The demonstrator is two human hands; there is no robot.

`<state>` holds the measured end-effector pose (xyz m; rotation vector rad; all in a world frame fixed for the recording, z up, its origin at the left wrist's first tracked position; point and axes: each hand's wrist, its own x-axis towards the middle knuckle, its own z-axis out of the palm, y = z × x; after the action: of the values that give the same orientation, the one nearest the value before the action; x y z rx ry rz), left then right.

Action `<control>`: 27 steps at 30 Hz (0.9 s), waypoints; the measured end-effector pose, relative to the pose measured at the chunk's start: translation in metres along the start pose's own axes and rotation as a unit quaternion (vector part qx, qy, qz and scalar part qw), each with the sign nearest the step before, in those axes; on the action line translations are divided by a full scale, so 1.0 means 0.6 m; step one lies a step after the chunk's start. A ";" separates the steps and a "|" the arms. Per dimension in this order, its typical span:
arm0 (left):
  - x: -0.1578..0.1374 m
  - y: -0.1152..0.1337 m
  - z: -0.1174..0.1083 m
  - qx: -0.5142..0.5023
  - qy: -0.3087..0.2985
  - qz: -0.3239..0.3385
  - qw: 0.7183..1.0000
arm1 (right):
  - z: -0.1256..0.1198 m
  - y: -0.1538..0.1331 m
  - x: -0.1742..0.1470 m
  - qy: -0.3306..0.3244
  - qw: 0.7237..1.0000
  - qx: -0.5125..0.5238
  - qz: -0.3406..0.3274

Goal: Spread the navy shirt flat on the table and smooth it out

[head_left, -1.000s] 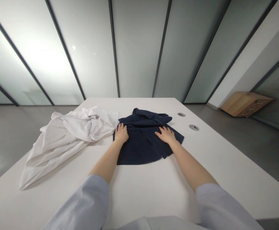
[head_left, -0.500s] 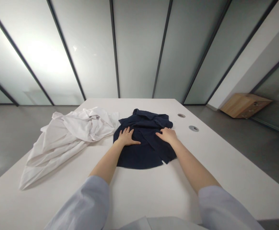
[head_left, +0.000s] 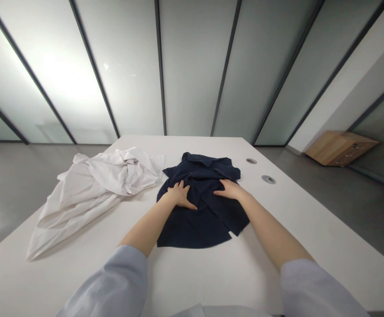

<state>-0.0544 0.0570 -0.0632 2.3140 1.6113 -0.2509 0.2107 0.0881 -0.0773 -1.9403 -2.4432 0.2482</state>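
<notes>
The white worktop [head_left: 192, 273] carries everything here, with two round cable ports [head_left: 268, 179] off beyond the right hand. To the left of the left hand lies a crumpled white garment [head_left: 89, 189], its near edge trailing toward the worktop's side. Directly under both hands sits the dark navy shirt [head_left: 198, 207], collar on the far side, hem nearest the person. The left hand [head_left: 179, 194] rests flat on the shirt's middle, its grip spread with the thumb pointing inward; the right hand [head_left: 229, 189] lies just across from it, fingers loosely extended on the cloth, pinching nothing that I can see. The fabric between the two hands is bunched into ridges — so the smoothing in hand likely goes best with flat palms pressing outward from the centre, keeping the loose flap by the right wrist from doubling under.
</notes>
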 end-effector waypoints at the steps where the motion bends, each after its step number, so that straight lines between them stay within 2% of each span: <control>1: 0.000 -0.003 -0.003 -0.001 -0.001 0.004 1.000 | -0.005 -0.002 -0.004 -0.009 1.000 -0.009 0.006; 5: -0.004 -0.025 -0.034 -0.027 -0.002 0.060 0.998 | -0.028 -0.010 -0.025 -0.027 0.995 -0.081 0.052; 9: -0.001 -0.057 -0.069 -0.126 -0.007 0.104 0.987 | -0.059 -0.013 -0.036 -0.054 0.993 -0.100 0.035; 11: 0.010 -0.074 -0.072 -0.145 0.064 0.074 0.985 | -0.068 -0.010 -0.033 -0.049 0.996 -0.073 -0.002; 13: 0.027 -0.092 -0.066 -0.109 0.183 -0.003 0.977 | -0.066 -0.006 -0.025 -0.017 0.997 -0.038 -0.066; 15: 0.046 -0.108 -0.054 -0.059 0.247 -0.082 0.964 | -0.049 0.000 -0.014 0.017 0.992 -0.011 -0.124; 17: 0.064 -0.120 -0.041 -0.031 0.237 -0.124 0.963 | -0.022 0.005 -0.002 0.030 0.989 -0.002 -0.146; 21: 0.093 -0.133 -0.029 -0.040 0.188 -0.155 0.969 | 0.028 0.012 0.013 0.046 0.992 -0.004 -0.120; 24: 0.110 -0.136 -0.031 -0.160 0.176 -0.192 0.952 | 0.044 0.013 0.014 0.058 0.993 -0.001 -0.105; 27: 0.122 -0.145 -0.043 -0.272 0.209 -0.215 0.914 | 0.047 0.010 0.009 0.055 0.994 -0.007 -0.090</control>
<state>-0.1105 0.1584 -0.0756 1.6390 2.0532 0.5755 0.2120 0.0914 -0.1063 -1.6762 -2.5312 0.1182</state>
